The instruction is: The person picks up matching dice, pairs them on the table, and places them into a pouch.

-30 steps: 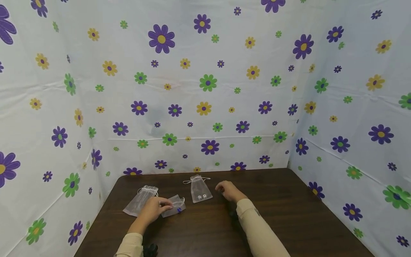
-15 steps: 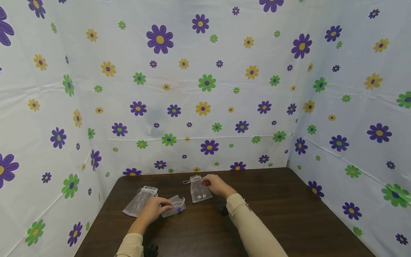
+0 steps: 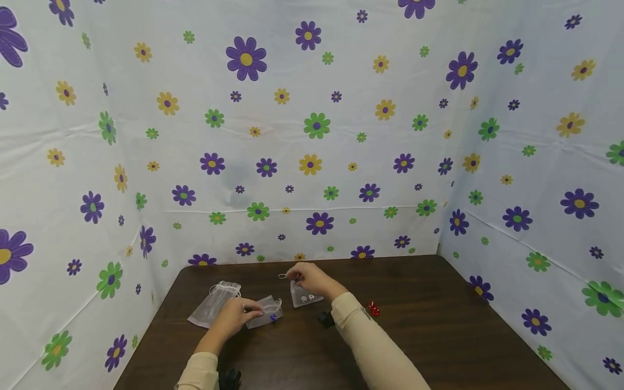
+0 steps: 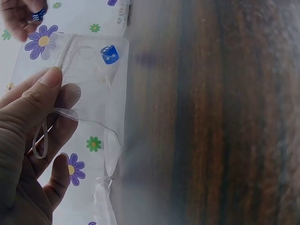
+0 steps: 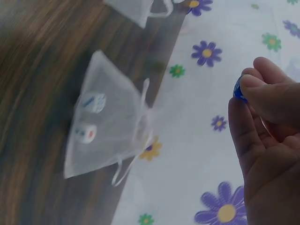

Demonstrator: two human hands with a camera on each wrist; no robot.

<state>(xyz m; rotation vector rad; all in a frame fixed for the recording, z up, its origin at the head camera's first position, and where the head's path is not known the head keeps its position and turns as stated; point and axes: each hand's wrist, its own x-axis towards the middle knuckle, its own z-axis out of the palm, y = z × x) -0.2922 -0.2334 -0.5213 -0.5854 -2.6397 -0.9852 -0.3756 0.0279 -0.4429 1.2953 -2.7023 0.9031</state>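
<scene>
The right hand (image 3: pixel 312 279) pinched a loose blue die (image 5: pixel 239 90) between thumb and fingers, and it hung over the upper part of the middle bag (image 5: pixel 110 122), apparently without touching it. The left hand (image 3: pixel 231 315) pinched the small bag (image 3: pixel 263 320) near its drawstring, thumb on the near side and fingers behind; a second blue die (image 4: pixel 110 55) lay inside that mesh. What had just changed was the right hand's place: it had swung leftward, which brought the loose blue die closer to the small bag and so, as I judged it, made this a carrying step, with nothing yet let go. Further out, two white dice (image 5: pixel 90 117) sat within the middle bag, towards its closed end, while the far-left bag (image 3: pixel 214 303) lay flat on the desk (image 3: pixel 439 314) beyond the left hand; whether it held anything could not be made out. Held against a second earlier, when the right hand was to the right of the middle bag and apart from it, the hand now covered that bag's top in the head view. Red dice (image 3: pixel 374 309) had come into plain sight on the desk just past the right sleeve (image 3: pixel 375 346), whereas the left hand and its bag had hardly shifted.
</scene>
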